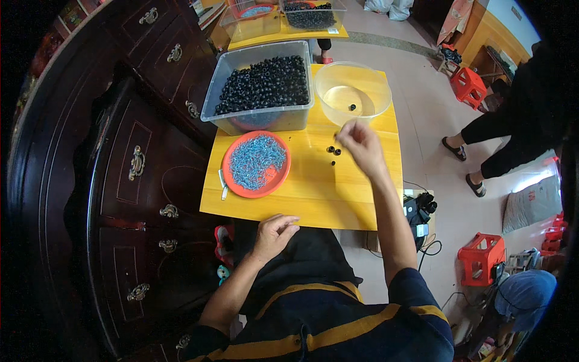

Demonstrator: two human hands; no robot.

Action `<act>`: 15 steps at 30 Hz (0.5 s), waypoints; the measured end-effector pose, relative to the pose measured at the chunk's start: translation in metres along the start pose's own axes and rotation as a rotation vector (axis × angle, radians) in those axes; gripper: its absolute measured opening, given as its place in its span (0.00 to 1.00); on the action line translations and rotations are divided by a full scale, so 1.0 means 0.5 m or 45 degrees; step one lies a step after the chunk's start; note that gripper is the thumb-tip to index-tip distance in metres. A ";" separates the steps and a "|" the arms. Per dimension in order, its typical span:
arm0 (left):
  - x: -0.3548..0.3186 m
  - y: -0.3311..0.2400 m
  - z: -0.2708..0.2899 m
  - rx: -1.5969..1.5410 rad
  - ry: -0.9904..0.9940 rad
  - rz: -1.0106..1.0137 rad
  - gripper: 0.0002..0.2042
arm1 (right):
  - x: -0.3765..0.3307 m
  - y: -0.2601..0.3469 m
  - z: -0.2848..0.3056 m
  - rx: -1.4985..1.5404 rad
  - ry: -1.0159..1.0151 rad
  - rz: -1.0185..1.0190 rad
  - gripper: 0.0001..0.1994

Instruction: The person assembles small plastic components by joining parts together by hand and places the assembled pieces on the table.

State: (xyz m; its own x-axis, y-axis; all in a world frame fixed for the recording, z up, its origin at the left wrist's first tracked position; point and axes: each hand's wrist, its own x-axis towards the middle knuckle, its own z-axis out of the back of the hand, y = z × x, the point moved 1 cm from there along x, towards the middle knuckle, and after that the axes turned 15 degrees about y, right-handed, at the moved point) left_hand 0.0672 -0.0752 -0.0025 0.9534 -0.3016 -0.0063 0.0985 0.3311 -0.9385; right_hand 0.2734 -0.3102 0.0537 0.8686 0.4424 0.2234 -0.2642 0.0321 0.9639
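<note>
My right hand (362, 148) is raised over the table, its thumb and fingertips pinched together at a small dark spot that is too small to name. Just beside it on the tabletop lie two small black ring-like parts (334, 151) and a smaller black piece (333, 163). Beyond that hand stands a clear round bowl (380, 102) with one black part (352, 107) in it. My left hand (274, 236) rests at the table's front edge, fingers closed together; whatever they hold is hidden. Nearest to it, a red plate (273, 179) carries many small silvery-blue screw-like pieces (250, 161).
On the yellow table (313, 202), a clear bin (265, 117) holds many black parts. Dark drawers (163, 175) stand close on the left. A second table (289, 37) with bins is beyond. At right are red stools (481, 259), a standing person (506, 127) and another person's blue-covered head (525, 292).
</note>
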 end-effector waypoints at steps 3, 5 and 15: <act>0.004 0.023 -0.006 0.055 -0.007 -0.026 0.08 | 0.068 0.027 0.062 -0.422 -0.430 -0.045 0.09; 0.001 0.028 -0.009 0.064 0.006 -0.012 0.08 | 0.070 0.004 0.080 -0.440 -0.443 -0.034 0.11; 0.015 -0.007 0.030 0.229 0.009 -0.029 0.07 | -0.066 -0.124 -0.018 -0.590 -0.195 -0.168 0.09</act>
State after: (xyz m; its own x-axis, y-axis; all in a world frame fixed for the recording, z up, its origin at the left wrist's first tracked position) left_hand 0.0782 -0.0653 0.0060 0.9484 -0.3170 0.0108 0.1699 0.4788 -0.8613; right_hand 0.2572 -0.3187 -0.0148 0.9496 0.2719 0.1561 -0.2760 0.4887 0.8277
